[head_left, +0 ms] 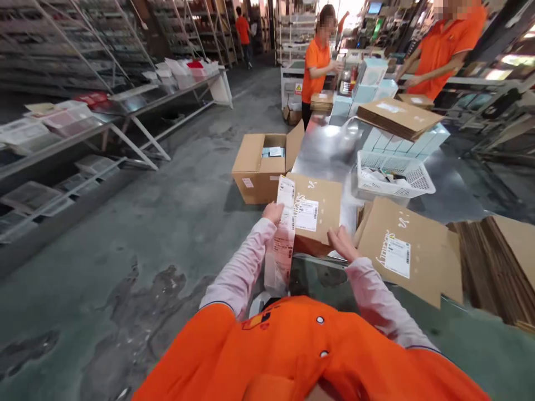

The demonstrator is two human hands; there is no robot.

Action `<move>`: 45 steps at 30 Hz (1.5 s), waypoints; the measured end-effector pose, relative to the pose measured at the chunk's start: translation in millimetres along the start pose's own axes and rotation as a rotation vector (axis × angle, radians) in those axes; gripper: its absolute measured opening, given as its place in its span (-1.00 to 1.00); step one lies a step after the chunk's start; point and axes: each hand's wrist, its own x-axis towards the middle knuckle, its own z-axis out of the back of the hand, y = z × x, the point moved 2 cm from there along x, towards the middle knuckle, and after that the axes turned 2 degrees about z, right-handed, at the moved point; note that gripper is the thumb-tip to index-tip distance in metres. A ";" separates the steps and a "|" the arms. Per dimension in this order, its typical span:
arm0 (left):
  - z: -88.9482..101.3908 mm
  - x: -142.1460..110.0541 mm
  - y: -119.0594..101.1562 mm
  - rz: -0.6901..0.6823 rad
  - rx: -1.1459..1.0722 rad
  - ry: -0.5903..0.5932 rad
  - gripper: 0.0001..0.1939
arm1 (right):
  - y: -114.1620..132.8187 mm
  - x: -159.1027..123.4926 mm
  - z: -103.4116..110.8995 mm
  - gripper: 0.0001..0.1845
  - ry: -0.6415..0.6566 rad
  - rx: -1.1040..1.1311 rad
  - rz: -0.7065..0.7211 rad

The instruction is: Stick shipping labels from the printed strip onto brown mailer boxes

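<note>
My left hand (273,212) is closed on a long strip of printed labels (284,236) that hangs down in front of me. My right hand (343,243) lies open with fingers stretched against the near edge of a small sealed cardboard box (324,206). That box carries a white shipping label (307,215) and sits on a shiny metal table (321,153). Both my sleeves are pale pink over an orange shirt.
A second labelled cardboard box (403,250) lies to the right, beside stacks of flat cardboard (497,262). A white mesh basket (395,175) and pale blue boxes (405,142) stand further back. An open carton (265,164) sits on the floor. Two people in orange work at the far end; shelving lines the left.
</note>
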 end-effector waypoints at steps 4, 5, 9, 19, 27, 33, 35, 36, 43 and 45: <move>-8.1 -10.4 -15.1 0.043 -0.078 0.009 -0.82 | -3.9 -1.5 3.8 -0.42 0.005 0.144 0.028; -12.4 -18.0 -21.3 0.069 -0.168 0.047 -0.79 | -9.7 -5.3 14.4 -0.40 -0.042 0.221 0.034; -25.0 -55.6 -47.5 0.164 -0.590 0.270 -0.59 | -65.6 -23.6 97.5 -0.38 -0.290 0.487 0.002; -35.2 -122.2 -43.5 -0.008 -0.479 0.422 -0.56 | -27.2 -58.4 113.6 -0.13 0.018 0.291 0.019; -36.9 -132.8 -34.3 0.071 -0.451 0.239 -0.49 | 64.4 -73.0 15.0 -0.31 0.212 0.749 0.162; -37.4 -143.9 -14.0 0.084 -0.405 0.015 -0.52 | 80.5 -38.4 37.5 -0.53 0.397 0.441 0.280; -40.9 -146.0 -7.8 0.067 -0.417 -0.037 -0.53 | 83.9 -32.1 35.5 -0.53 0.415 0.373 0.287; -42.7 -146.2 -5.1 0.058 -0.428 -0.032 -0.55 | 84.0 -29.9 32.8 -0.53 0.432 0.349 0.284; -41.4 -137.7 12.1 0.054 -0.402 -0.122 -0.53 | 84.3 -31.2 18.9 -0.68 0.253 0.145 0.379; -41.7 -132.2 18.6 0.095 -0.444 -0.095 -0.56 | 87.4 -30.4 15.9 -0.74 0.160 0.157 0.448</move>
